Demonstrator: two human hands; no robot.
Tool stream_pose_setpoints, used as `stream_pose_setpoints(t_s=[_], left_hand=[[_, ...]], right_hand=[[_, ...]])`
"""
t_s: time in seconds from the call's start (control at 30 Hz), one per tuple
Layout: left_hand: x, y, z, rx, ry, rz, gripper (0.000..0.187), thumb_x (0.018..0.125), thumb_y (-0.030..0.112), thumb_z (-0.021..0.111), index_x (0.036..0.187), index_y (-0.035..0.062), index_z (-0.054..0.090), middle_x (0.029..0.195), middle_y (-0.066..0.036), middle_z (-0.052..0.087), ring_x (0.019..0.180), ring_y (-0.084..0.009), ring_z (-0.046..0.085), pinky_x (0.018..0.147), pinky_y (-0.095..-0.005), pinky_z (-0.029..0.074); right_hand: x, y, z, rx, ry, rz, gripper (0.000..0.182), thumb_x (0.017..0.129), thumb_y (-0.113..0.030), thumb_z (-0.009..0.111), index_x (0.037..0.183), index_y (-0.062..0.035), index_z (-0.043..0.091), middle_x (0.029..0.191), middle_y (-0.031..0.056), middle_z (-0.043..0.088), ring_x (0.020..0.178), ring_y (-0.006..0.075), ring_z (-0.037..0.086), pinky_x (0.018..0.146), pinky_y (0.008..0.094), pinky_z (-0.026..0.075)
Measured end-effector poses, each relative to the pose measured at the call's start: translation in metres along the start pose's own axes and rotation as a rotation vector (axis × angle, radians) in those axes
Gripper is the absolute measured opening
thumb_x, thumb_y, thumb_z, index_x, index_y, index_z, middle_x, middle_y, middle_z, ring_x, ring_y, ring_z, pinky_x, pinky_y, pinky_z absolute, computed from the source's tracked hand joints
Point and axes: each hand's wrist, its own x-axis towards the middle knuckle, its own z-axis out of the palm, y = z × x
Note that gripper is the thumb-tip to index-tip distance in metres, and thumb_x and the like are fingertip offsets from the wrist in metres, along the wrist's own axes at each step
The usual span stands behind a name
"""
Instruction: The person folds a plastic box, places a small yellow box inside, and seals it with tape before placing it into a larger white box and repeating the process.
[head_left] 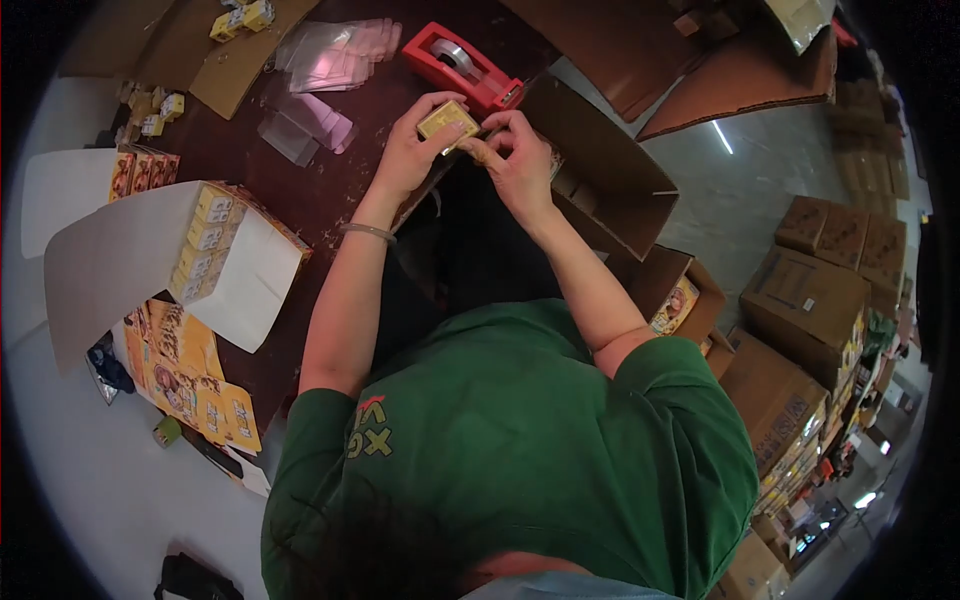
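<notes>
My left hand (408, 155) is closed around a small yellow box (438, 119), with the thumb lying across its face. My right hand (520, 170) is beside the box's right edge, its thumb and index finger pinched together. What the pinch holds, if anything, is too small to make out. Just beyond both hands stands a red tape dispenser (430, 68) with a roll of tape (456, 58) in it. An open cardboard carton (628, 170) is close to my right hand, its contents partly hidden by that hand.
Clear plastic sleeves (325, 60) lie on the dark red table (385, 140). At left, a white display carton (262, 275) holds several small yellow boxes (205, 235), near flat printed cardboard (180, 385). Brown cartons (805, 300) are stacked on the right.
</notes>
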Motion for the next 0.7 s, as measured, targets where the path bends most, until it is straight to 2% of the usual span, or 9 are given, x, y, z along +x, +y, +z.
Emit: stream_pose_setpoints(t_s=[0.03, 0.13, 0.23, 0.33, 0.43, 0.5, 0.53, 0.6, 0.7], left_hand=[[0.002, 0.001, 0.001, -0.032, 0.011, -0.020, 0.034, 0.094, 0.016, 0.059, 0.126, 0.0039, 0.056, 0.116, -0.007, 0.064, 0.105, -0.0147, 0.061, 0.093, -0.0289, 0.047], [-0.001, -0.005, -0.001, -0.407, 0.247, -0.096, 0.028, 0.097, 0.017, 0.057, 0.121, 0.0045, 0.058, 0.112, -0.007, 0.064, 0.105, -0.0159, 0.061, 0.093, -0.0303, 0.048], [-0.034, -0.019, -0.013, -0.915, 0.404, -0.438, 0.035, 0.101, 0.030, 0.051, 0.122, 0.0030, 0.057, 0.114, -0.010, 0.064, 0.106, -0.0253, 0.061, 0.095, -0.0392, 0.049], [-0.098, 0.032, -0.024, -1.092, 0.256, -0.386, 0.046, 0.102, 0.043, 0.045, 0.124, 0.0047, 0.056, 0.116, -0.011, 0.063, 0.105, -0.0234, 0.062, 0.093, -0.0376, 0.050], [-0.180, 0.031, -0.059, -0.150, 0.661, -0.160, 0.041, 0.097, 0.036, 0.058, 0.124, 0.0050, 0.058, 0.115, -0.008, 0.064, 0.105, -0.0205, 0.059, 0.091, -0.0393, 0.047], [-0.223, 0.043, -0.072, 0.773, 0.850, -0.089, 0.034, 0.092, 0.025, 0.066, 0.118, 0.0043, 0.061, 0.113, -0.010, 0.064, 0.108, -0.0259, 0.058, 0.093, -0.0419, 0.044], [-0.242, 0.047, -0.080, 1.186, 0.844, -0.086, 0.030, 0.090, 0.019, 0.068, 0.115, 0.0032, 0.063, 0.112, -0.011, 0.063, 0.109, -0.0297, 0.057, 0.096, -0.0432, 0.042], [-0.269, 0.031, -0.088, 1.279, 0.844, -0.145, 0.026, 0.085, 0.019, 0.071, 0.108, 0.0073, 0.066, 0.106, -0.011, 0.063, 0.104, -0.0306, 0.056, 0.091, -0.0421, 0.041], [-0.289, 0.011, -0.093, 1.290, 0.808, -0.170, 0.022, 0.084, 0.019, 0.071, 0.102, 0.0074, 0.067, 0.103, -0.008, 0.063, 0.101, -0.0289, 0.056, 0.089, -0.0415, 0.041]], right_hand=[[-0.001, 0.020, 0.003, -0.068, -0.022, 0.005, 0.038, 0.082, -0.020, 0.079, 0.108, -0.0044, 0.057, 0.083, 0.0107, 0.068, 0.073, 0.0215, 0.065, 0.069, 0.0333, 0.050], [-0.019, 0.042, 0.013, -0.494, 0.052, -0.705, 0.048, 0.075, -0.014, 0.079, 0.119, -0.0142, 0.059, 0.130, 0.0129, 0.051, 0.117, 0.0353, 0.050, 0.095, 0.0468, 0.043], [-0.024, 0.028, 0.024, -0.555, -0.108, -0.968, 0.061, 0.070, -0.006, 0.080, 0.125, -0.0241, 0.060, 0.134, 0.0101, 0.048, 0.124, 0.0357, 0.046, 0.103, 0.0498, 0.041], [-0.010, -0.015, 0.036, -0.204, -0.326, -0.911, 0.064, 0.072, -0.006, 0.080, 0.130, -0.0128, 0.053, 0.129, 0.0137, 0.055, 0.116, 0.0357, 0.055, 0.095, 0.0432, 0.049], [0.004, -0.066, 0.067, 0.141, -0.572, -0.452, 0.059, 0.078, -0.011, 0.077, 0.130, -0.0055, 0.051, 0.118, 0.0146, 0.062, 0.103, 0.0289, 0.065, 0.092, 0.0382, 0.051], [0.014, -0.100, 0.109, 0.153, -0.732, -0.519, 0.055, 0.080, -0.017, 0.077, 0.128, -0.0049, 0.053, 0.114, 0.0157, 0.063, 0.104, 0.0309, 0.065, 0.090, 0.0379, 0.052], [0.015, -0.111, 0.138, 0.045, -0.663, -0.825, 0.055, 0.080, -0.022, 0.077, 0.127, -0.0046, 0.055, 0.108, 0.0164, 0.063, 0.103, 0.0334, 0.064, 0.091, 0.0392, 0.051], [-0.001, -0.129, 0.198, 0.024, -0.913, -0.704, 0.055, 0.078, -0.025, 0.078, 0.124, -0.0050, 0.056, 0.108, 0.0151, 0.063, 0.105, 0.0355, 0.060, 0.090, 0.0424, 0.050], [-0.034, -0.115, 0.302, -0.095, -0.855, -1.013, 0.055, 0.077, -0.020, 0.077, 0.126, -0.0058, 0.057, 0.120, 0.0115, 0.060, 0.106, 0.0320, 0.057, 0.089, 0.0413, 0.049]])
